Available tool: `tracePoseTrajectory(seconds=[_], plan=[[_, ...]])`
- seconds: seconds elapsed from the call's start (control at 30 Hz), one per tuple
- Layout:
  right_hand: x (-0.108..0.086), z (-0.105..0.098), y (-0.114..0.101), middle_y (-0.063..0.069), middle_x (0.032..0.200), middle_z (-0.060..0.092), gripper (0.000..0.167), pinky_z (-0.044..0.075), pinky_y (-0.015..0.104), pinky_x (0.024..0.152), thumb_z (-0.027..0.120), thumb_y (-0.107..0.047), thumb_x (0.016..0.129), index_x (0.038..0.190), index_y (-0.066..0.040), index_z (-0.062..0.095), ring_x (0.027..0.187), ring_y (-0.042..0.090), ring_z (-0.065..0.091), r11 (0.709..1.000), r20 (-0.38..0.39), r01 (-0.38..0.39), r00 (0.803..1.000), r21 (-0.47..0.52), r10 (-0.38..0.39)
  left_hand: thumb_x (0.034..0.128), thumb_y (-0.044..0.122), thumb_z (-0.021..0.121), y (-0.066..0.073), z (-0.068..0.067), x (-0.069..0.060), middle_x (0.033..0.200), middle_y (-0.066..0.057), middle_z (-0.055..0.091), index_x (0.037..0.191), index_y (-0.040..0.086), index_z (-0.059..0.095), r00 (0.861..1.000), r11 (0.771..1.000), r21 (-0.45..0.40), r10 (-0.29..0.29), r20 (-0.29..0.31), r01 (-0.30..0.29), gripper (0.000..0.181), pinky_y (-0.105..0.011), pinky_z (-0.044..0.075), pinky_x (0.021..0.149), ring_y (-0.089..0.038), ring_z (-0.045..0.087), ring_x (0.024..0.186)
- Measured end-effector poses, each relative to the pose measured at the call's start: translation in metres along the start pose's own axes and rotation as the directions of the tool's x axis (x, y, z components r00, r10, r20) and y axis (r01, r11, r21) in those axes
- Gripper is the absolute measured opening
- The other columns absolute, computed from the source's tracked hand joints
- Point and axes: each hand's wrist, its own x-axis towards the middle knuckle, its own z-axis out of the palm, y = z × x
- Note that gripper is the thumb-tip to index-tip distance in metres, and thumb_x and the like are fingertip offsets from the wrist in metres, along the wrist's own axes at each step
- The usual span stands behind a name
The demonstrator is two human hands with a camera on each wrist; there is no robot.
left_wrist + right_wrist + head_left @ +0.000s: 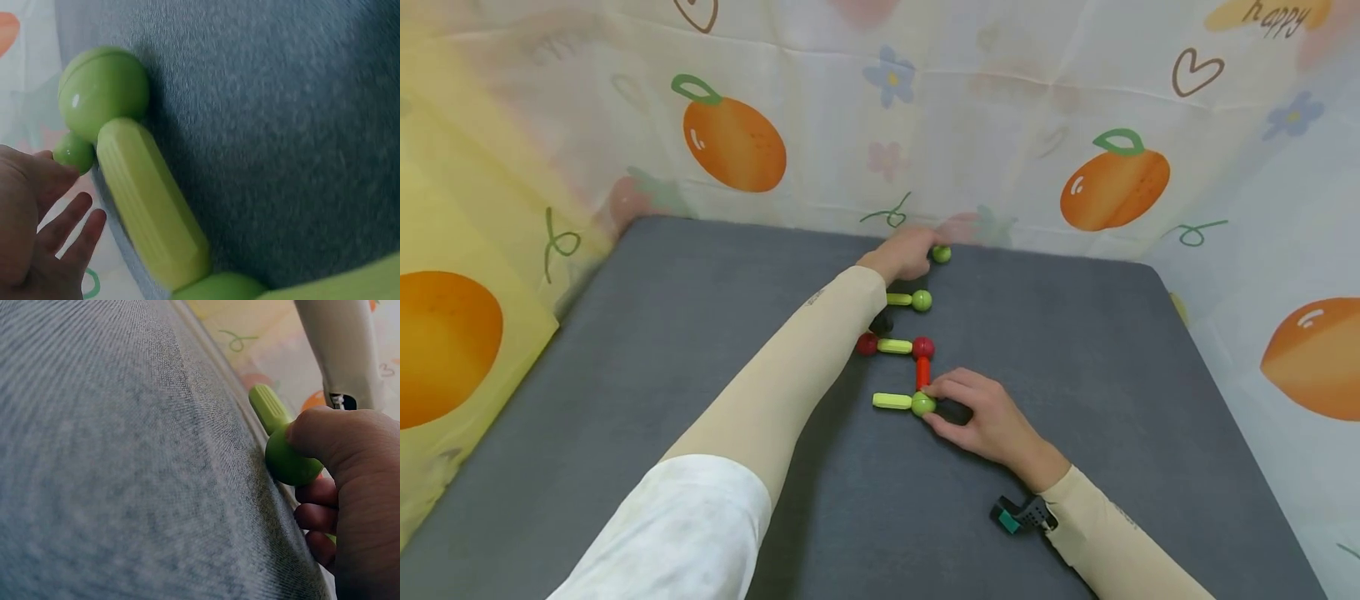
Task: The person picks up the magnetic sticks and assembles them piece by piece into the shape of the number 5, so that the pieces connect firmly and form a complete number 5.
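Note:
A chain of magnetic balls and rods lies on the grey table. At its near end, my right hand (988, 417) pinches a green ball (290, 459) between thumb and fingers. That ball joins a light-green rod (891, 401) and a red rod (922, 373). The red rod leads to a red ball (923, 347), from which another light-green rod (895, 346) runs to a second red ball (867, 343). My left hand (904, 252) is at the far end, thumb and finger pinching a small-looking green ball (74, 153). Nearer the left wrist camera is another green ball (105, 94) with its rod (153, 203).
The left forearm (775, 375) crosses above the table and hides part of the chain. A dark ball (882, 322) shows beside that arm. A patterned cloth (977, 150) hangs along the table's far edge. A black strap (1026, 512) is on the right wrist.

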Motion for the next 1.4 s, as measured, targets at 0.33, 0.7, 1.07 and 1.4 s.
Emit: tracePoseTrajectory(seconds=[0.33, 0.7, 1.07, 1.4], plan=[[0.000, 0.000, 0.001, -0.004, 0.114, 0.073, 0.022, 0.059, 0.035, 0.093, 0.086, -0.021, 0.096, 0.116, -0.016, 0.078, 0.105, 0.013, 0.069, 1.000, 0.002, -0.004, 1.000, -0.005, 0.004, 0.1087, 0.014, 0.070, 0.005, 0.001, -0.006, 0.144, -0.006, 0.067, 0.144, 0.012, 0.070, 0.995, 0.998, 0.008, 0.059, -0.081, -0.059, 0.036, -0.037, 0.049, 0.108, -0.026, 0.061, 0.132], [0.004, 0.003, 0.000, -0.005, 0.114, 0.073, 0.022, 0.059, 0.035, 0.092, 0.086, -0.018, 0.096, 0.116, -0.016, 0.078, 0.104, 0.012, 0.069, 1.000, 0.003, 0.002, 1.000, 0.010, -0.002, 0.1082, 0.016, 0.071, -0.002, 0.005, -0.011, 0.132, -0.005, 0.071, 0.133, 0.015, 0.075, 0.990, 0.998, 0.009, 0.068, -0.121, -0.068, 0.025, -0.037, 0.052, 0.103, -0.023, 0.064, 0.124], [-0.001, -0.001, -0.001, -0.006, 0.112, 0.072, 0.023, 0.059, 0.035, 0.091, 0.088, -0.017, 0.094, 0.114, -0.018, 0.078, 0.103, 0.013, 0.069, 1.000, 0.003, -0.015, 1.000, -0.011, 0.015, 0.1076, 0.016, 0.071, 0.004, -0.003, -0.042, 0.123, -0.007, 0.070, 0.133, 0.009, 0.073, 0.972, 0.970, -0.166, 0.143, -0.186, -0.175, 0.027, -0.034, 0.054, 0.097, -0.020, 0.068, 0.110], [0.003, 0.002, -0.001, -0.006, 0.110, 0.071, 0.020, 0.058, 0.034, 0.089, 0.087, -0.017, 0.094, 0.112, -0.017, 0.078, 0.100, 0.013, 0.069, 1.000, -0.003, 0.004, 1.000, -0.002, -0.004, 0.1037, 0.018, 0.078, -0.008, -0.011, -0.112, 0.126, -0.005, 0.073, 0.134, 0.008, 0.076, 0.956, 0.895, -0.410, 0.058, -0.288, -0.178, 0.031, -0.033, 0.057, 0.095, -0.019, 0.071, 0.110]])
